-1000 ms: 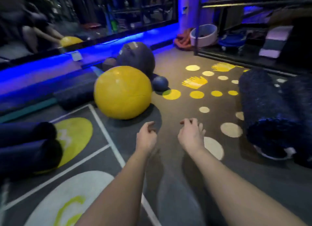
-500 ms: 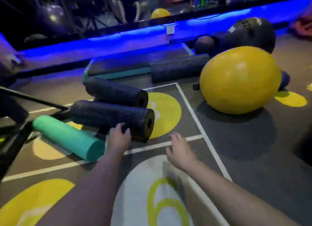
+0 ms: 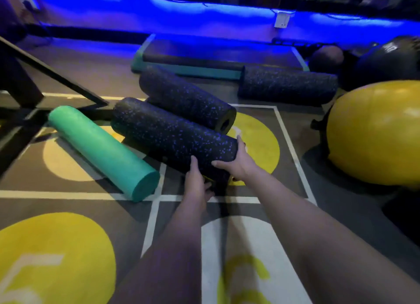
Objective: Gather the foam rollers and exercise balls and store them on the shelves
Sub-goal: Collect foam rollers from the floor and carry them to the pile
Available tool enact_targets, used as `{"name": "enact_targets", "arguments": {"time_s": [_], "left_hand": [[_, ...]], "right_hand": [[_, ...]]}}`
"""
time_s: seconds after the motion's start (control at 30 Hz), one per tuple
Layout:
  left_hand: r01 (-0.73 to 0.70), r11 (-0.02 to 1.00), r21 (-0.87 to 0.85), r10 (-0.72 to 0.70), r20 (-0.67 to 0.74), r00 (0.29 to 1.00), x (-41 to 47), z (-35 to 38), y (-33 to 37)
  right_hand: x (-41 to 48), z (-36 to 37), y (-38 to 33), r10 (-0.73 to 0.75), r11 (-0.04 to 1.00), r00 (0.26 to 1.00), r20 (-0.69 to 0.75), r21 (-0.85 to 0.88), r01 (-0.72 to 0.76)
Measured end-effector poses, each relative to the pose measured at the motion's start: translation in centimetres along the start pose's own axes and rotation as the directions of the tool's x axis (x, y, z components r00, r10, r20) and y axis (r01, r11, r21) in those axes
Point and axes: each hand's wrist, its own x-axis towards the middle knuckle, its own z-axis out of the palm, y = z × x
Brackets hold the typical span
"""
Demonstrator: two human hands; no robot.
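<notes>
A black speckled foam roller lies on the floor in front of me. My left hand grips its near end from below and my right hand holds the same end from the right. A second black roller lies just behind it, touching it. A third black roller lies farther back. To the left a green foam roller rests on the floor. A big yellow exercise ball sits at the right, with dark balls behind it.
A teal and black step platform lies by the blue-lit wall. A black metal frame slants across the left. The floor carries white lines and yellow circles with numbers.
Both hands have closed on the near end of the front black roller; half a second ago only the left hand touched it. The view has shifted left and closer.
</notes>
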Motion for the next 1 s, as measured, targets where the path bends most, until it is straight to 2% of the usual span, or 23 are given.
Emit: {"name": "enact_targets", "arguments": {"time_s": [0.1,0.2,0.3,0.37,0.43,0.47,0.57,0.63,0.7,0.77,0.83,0.93,1.0], "left_hand": [[0.044,0.991,-0.125,-0.045,-0.01,0.999,0.2,0.3,0.0],[0.041,0.961,-0.272,-0.091,-0.172,0.981,-0.7,1.6,-0.8],[-0.012,0.971,-0.238,-0.034,-0.188,0.982,-3.0,4.2,-1.5],[-0.023,0.974,-0.226,0.002,-0.095,0.996,-4.5,7.3,-3.1],[-0.162,0.958,-0.237,0.191,0.102,0.976,-7.4,12.1,-4.4],[-0.231,0.946,-0.229,0.267,0.143,0.953,-8.2,14.5,-5.1],[-0.344,0.922,-0.18,0.368,0.125,0.921,-12.2,21.7,-5.6],[-0.5,0.864,-0.053,0.5,0.188,0.845,-16.9,26.2,-7.2],[-0.638,0.768,0.061,0.588,0.329,0.739,-21.8,30.6,-10.8],[-0.702,0.701,0.125,0.576,0.481,0.661,-26.8,34.5,-15.2],[-0.733,0.665,0.147,0.533,0.594,0.602,-30.5,37.7,-19.6],[-0.716,0.675,0.179,0.335,0.79,0.513,-33.6,41.7,-26.6],[-0.724,0.65,0.232,0.244,0.838,0.488,-34.4,44.0,-31.1]], "right_hand": [[-2.4,1.3,2.3,-0.089,0.993,0.995,-0.038,0.074,0.091],[-5.4,1.9,3.6,-0.108,0.987,0.993,-0.052,0.113,0.113],[-7.7,-0.5,4.6,-0.114,0.988,0.987,-0.114,0.091,0.124],[-9.5,-3.3,4.7,-0.104,0.991,0.981,-0.161,0.066,0.116],[-11.8,-7.0,5.1,-0.119,0.986,0.96,-0.254,0.086,0.144],[-13.1,-9.0,5.3,-0.137,0.978,0.938,-0.318,0.11,0.18],[-17.5,-15.7,7.4,-0.151,0.936,0.834,-0.531,0.195,0.294],[-21.1,-20.5,10.1,-0.093,0.907,0.743,-0.662,0.251,0.338],[-24.7,-25.1,13.8,0.047,0.874,0.665,-0.746,0.353,0.334],[-29.0,-29.2,17.7,0.235,0.812,0.634,-0.737,0.508,0.289],[-33.2,-32.7,21.8,0.387,0.693,0.6,-0.7,0.65,0.311],[-38.9,-37.6,29.0,0.556,0.392,0.574,-0.602,0.798,0.457],[-41.7,-40.0,32.6,0.626,0.243,0.58,-0.521,0.837,0.49]]}}
